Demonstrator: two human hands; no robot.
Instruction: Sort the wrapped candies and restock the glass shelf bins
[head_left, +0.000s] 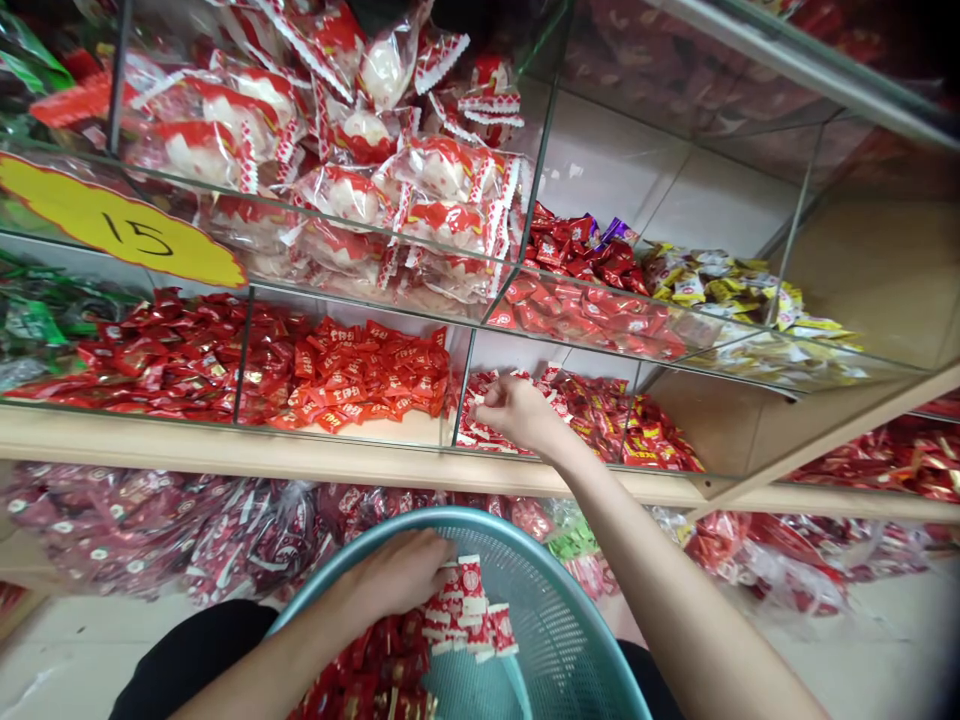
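From our left hand point(411, 572), shelf candies point(480, 436) lie at one o'clock, by our right hand point(519, 414); both curl, contents unclear.

Head cam only, close in, facing forward and down. Looks over the basket point(559, 600) far rim onto the shelf point(360, 464) front edge.

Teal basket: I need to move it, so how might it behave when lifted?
The basket itself is probably light, its wall being perforated. The red-and-white packets inside may slide if it tilts, as they lie loose.
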